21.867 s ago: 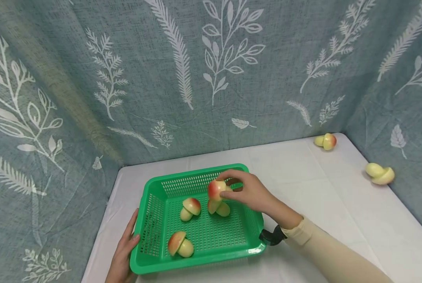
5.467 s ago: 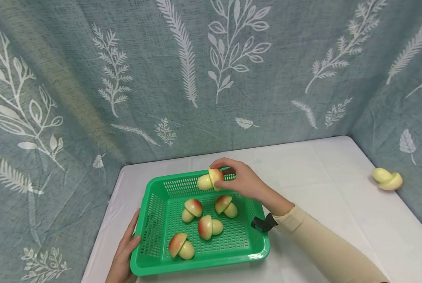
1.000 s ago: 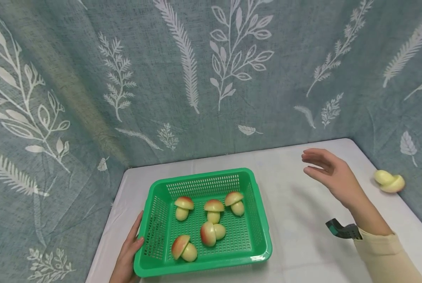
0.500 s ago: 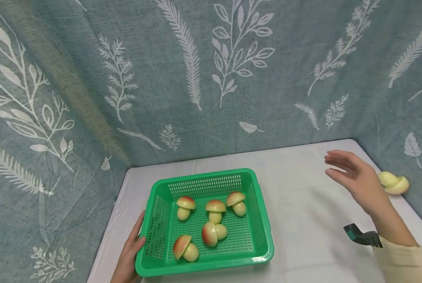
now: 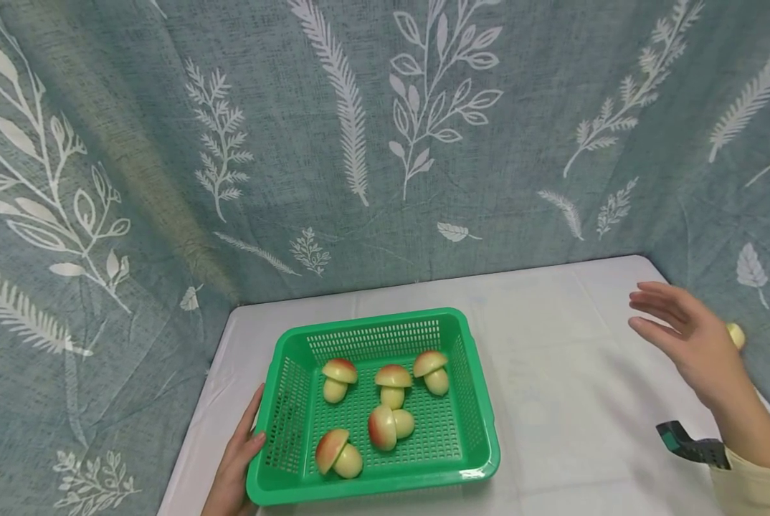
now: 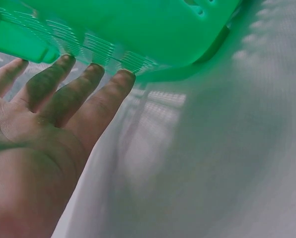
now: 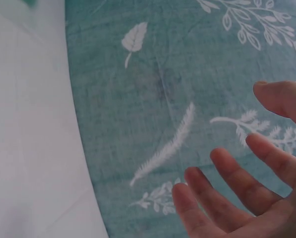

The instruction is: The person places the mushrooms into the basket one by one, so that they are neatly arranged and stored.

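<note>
My left hand touches the left side of a green plastic basket, thumb at the rim. In the left wrist view its straight fingertips meet the slotted wall. Inside the basket lie several toy mushrooms with red-yellow caps, such as a mushroom at the back left and a mushroom near the middle. Over the table's right side hangs my right hand, fingers apart and holding nothing. Just behind it a pale yellow mushroom shows in part, mostly covered by the hand.
A white cloth covers the table. Grey-green curtains printed with white leaves stand along its back, left and right edges. A black strap with a small device sticks out from the right wrist.
Earlier the right hand set mushrooms into the basket, and the one at the back right corner left the table. Over the last second the right hand moves right, over the remaining mushroom.
</note>
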Tool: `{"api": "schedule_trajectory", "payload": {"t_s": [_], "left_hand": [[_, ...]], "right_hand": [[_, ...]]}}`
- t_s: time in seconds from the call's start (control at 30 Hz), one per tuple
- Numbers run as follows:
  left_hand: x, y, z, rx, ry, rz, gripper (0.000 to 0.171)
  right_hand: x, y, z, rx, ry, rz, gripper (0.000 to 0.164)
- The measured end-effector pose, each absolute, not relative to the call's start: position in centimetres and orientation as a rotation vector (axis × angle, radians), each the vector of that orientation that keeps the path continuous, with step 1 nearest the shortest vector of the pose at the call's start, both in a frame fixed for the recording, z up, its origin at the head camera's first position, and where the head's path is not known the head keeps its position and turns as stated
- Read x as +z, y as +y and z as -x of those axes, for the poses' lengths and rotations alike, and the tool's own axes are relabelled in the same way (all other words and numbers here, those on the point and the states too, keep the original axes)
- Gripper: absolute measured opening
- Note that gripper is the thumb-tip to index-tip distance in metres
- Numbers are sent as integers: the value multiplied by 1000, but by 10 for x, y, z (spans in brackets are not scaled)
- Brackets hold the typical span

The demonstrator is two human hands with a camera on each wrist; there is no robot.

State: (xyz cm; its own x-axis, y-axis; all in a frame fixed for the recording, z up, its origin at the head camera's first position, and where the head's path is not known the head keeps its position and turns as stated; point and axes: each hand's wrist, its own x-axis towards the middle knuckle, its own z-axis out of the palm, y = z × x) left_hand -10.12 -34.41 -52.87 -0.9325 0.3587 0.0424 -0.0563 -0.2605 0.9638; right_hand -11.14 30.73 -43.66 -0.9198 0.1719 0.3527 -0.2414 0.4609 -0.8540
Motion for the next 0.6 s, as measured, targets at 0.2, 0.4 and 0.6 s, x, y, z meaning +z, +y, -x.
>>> {"api": "schedule_trajectory", "payload": {"t_s": [0.2, 0.4, 0.6], "left_hand": [[-528, -344, 102, 2271, 1703, -363, 65], [-528, -343, 100, 2269, 1733, -331, 66], [-528, -343, 100, 2283, 1753, -258, 65]], "right_hand": [[-438, 316, 104, 1383, -2314, 8, 62], [-441, 329, 96, 1347, -2303, 55, 62], [-444, 339, 91, 1321, -2258, 58, 61]]}}
